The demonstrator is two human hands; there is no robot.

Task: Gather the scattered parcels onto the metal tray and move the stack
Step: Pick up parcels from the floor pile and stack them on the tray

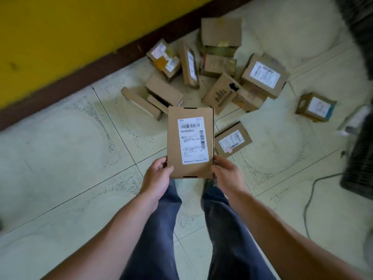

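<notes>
My jeans (157, 229) fill 6 o'clock. Just above them my left hand (159, 174) and right hand (227, 174) hold one cardboard parcel (190, 142) label up. The fingers (161, 160) are grasping its near corners, and their tips are hidden beneath it. On the pale tiled floor (60, 158) a flat parcel (233, 139) lies alone at 2 o'clock. A small box (315, 107) sits apart at 3, near a cable (310, 190) and a dark object (361, 158) cut off by the frame. At 12 is a jumbled pile of parcels (201, 77), labels too blurred to read. Behind it are the brown skirting (80, 85) and the yellow wall (60, 37)
</notes>
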